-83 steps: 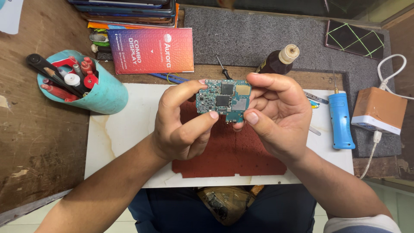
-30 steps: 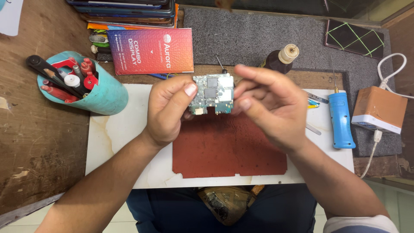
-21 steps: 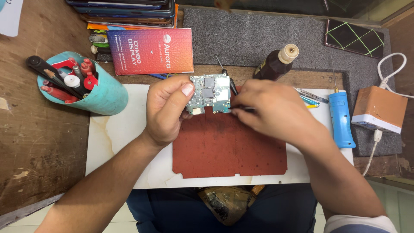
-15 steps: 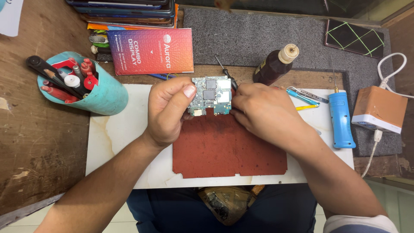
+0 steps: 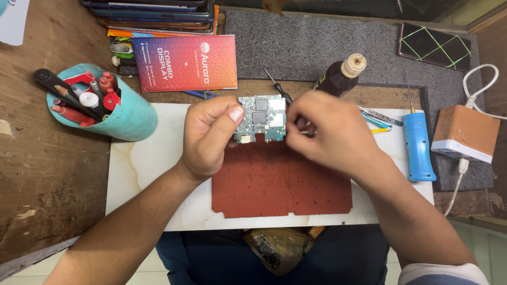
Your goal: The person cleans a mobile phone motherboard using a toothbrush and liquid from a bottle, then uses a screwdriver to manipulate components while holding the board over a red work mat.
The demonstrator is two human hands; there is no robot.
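My left hand [image 5: 208, 134] grips a small green circuit board [image 5: 261, 119] by its left edge, thumb on top, and holds it just above the far edge of a dark red mat [image 5: 280, 184]. My right hand [image 5: 332, 134] is at the board's right edge with its fingers curled and pinched together. What, if anything, they hold is hidden. A thin black screwdriver [image 5: 277, 87] lies just behind the board, its handle end running toward my right fingers.
The red mat lies on a white slab [image 5: 148, 174]. A teal cup of tools [image 5: 127, 116] stands left. A red-purple box [image 5: 185, 63] and a brown bottle [image 5: 338, 79] are behind. Tweezers [image 5: 377, 116], a blue pen-like tool [image 5: 417, 145] and an orange-white charger [image 5: 465, 132] are right.
My right hand has let go of the board and dropped to the table at its right edge. My left hand has lowered the board toward the mat's far edge.
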